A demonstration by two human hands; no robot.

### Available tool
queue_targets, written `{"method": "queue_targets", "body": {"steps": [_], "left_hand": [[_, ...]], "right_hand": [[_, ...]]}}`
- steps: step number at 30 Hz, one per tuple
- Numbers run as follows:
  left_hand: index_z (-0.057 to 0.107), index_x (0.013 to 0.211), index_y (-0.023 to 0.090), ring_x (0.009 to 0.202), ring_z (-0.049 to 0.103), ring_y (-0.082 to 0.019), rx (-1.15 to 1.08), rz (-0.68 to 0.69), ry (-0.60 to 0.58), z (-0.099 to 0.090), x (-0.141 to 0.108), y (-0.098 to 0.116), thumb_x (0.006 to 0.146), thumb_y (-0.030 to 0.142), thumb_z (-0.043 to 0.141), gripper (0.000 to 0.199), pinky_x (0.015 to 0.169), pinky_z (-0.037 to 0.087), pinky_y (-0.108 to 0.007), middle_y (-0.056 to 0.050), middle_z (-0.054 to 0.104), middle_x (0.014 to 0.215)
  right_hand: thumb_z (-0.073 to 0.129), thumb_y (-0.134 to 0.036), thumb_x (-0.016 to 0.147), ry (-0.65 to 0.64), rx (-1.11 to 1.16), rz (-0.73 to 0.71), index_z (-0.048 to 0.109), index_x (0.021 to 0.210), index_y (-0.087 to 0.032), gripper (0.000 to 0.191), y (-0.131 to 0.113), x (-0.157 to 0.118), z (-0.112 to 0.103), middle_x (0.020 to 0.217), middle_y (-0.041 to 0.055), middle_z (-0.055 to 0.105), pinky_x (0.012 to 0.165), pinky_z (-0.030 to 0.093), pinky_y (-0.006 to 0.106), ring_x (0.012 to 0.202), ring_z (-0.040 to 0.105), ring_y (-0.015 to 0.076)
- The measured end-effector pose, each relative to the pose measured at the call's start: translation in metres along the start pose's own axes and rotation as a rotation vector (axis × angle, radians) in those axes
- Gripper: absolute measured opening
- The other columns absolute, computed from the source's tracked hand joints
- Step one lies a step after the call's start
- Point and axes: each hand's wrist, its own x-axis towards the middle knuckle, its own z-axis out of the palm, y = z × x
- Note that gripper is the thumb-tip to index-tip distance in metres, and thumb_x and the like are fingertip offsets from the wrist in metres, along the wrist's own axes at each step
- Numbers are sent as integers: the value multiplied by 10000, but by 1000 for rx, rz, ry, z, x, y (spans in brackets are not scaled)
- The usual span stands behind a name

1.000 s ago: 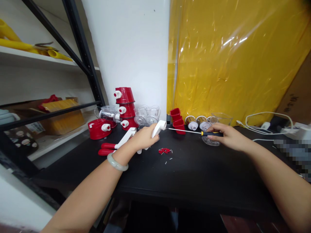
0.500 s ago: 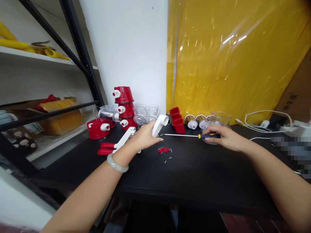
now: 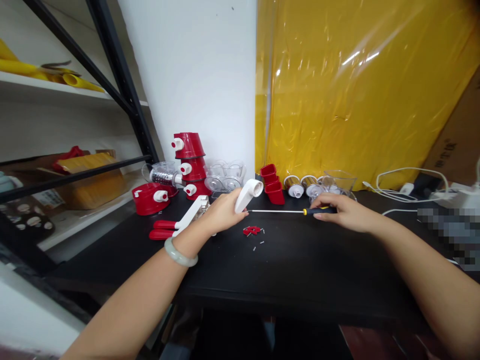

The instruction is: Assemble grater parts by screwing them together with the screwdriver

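Observation:
My left hand [image 3: 222,212] is closed around a white plastic crank handle [image 3: 246,195], its round socket end sticking up past the fingers. My right hand [image 3: 343,212] grips the dark blue and yellow grip of a screwdriver [image 3: 277,211]. The shaft lies level, pointing left, and its tip meets the lower part of the crank beside my left thumb; the exact contact is hidden. Below the shaft, small red plastic pieces [image 3: 252,230] lie on the black table with several loose screws [image 3: 261,242]. White cranks with red grips [image 3: 163,229] rest left of my left hand.
Red grater bodies [image 3: 193,170] are stacked at the back left, beside clear plastic parts [image 3: 225,175]. Red hoppers [image 3: 273,190] and grater drums [image 3: 294,186] line the back. White cables [image 3: 408,192] lie at right; a black-framed shelf [image 3: 131,100] stands at left.
The screwdriver has shifted slightly left, bringing its tip against the crank by my left thumb. The crank's socket end has tilted a little to the right.

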Motion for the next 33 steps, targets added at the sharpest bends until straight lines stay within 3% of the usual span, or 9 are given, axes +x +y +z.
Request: {"method": "queue_targets", "body": {"steps": [9, 14, 20, 24, 28, 33], "left_hand": [[557, 1191, 237, 883, 648, -254, 33, 53, -45, 2, 0, -5, 760, 267, 660, 445, 690, 458, -320, -56, 688, 1003], [582, 1141, 248, 877, 649, -264, 41, 44, -164, 2, 0, -6, 727, 276, 677, 426, 643, 447, -303, -58, 687, 1012], [618, 1028, 242, 802, 654, -239, 37, 61, -243, 0, -3, -4, 687, 242, 678, 347, 601, 430, -289, -41, 688, 967], [612, 1085, 236, 721, 652, -215, -13, 25, -253, -1, -2, -6, 692, 272, 677, 400, 573, 433, -280, -42, 689, 932], [581, 1160, 223, 706, 661, -219, -36, -5, -172, 0, 2, -11, 716, 320, 683, 465, 587, 454, -293, -57, 696, 936], [542, 1088, 184, 654, 664, -212, -112, -74, 9, 1, 4, -12, 876, 443, 535, 334, 655, 483, -330, -37, 678, 794]], "right_hand": [[624, -493, 815, -29, 5, 5, 680, 920, -230, 289, 1, 0, 0, 959, 54, 687, 868, 474, 401, 910, 630, 240], [618, -484, 814, -26, -9, 21, 682, 921, -233, 280, 3, -1, -3, 948, 54, 695, 849, 476, 406, 895, 628, 247], [613, -489, 807, -8, -54, 28, 679, 875, -234, 272, 3, 0, -3, 896, 48, 691, 816, 483, 396, 866, 628, 240], [613, -485, 800, 5, -69, 29, 688, 877, -239, 268, 5, 0, -4, 894, 40, 695, 803, 488, 390, 852, 637, 237], [633, -489, 782, 104, -100, 37, 690, 889, -239, 278, 10, -1, -9, 928, 55, 702, 812, 491, 414, 870, 648, 259], [598, -518, 820, 356, -102, -13, 683, 948, -251, 308, 2, -1, -12, 1037, 92, 691, 892, 473, 465, 985, 632, 295]]}}
